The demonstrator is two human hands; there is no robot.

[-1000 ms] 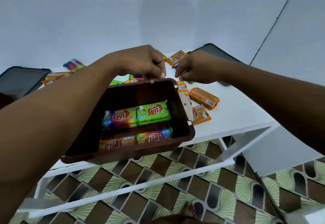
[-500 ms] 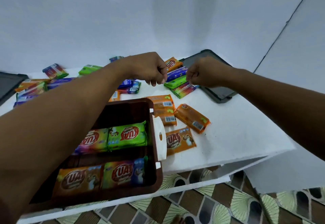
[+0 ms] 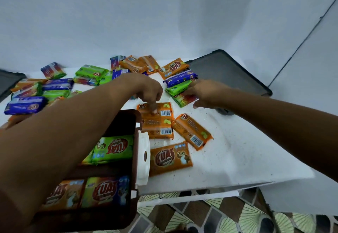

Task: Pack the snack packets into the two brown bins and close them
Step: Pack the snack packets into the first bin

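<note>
Orange packet is touched from above by the left hand, fingers curled (true pinch cannot be told); its long axis is laid crosswise. Brown bin just behind that grip. Right hand is spread wide at green packet.

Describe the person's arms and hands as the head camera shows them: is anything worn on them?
Both arms are bare as far as they are in view: the left forearm and right forearm show no sleeve or cuff. The left hand and right hand are gloveless. No watch, bracelet or ring shows, though blur could hide something small.
</note>
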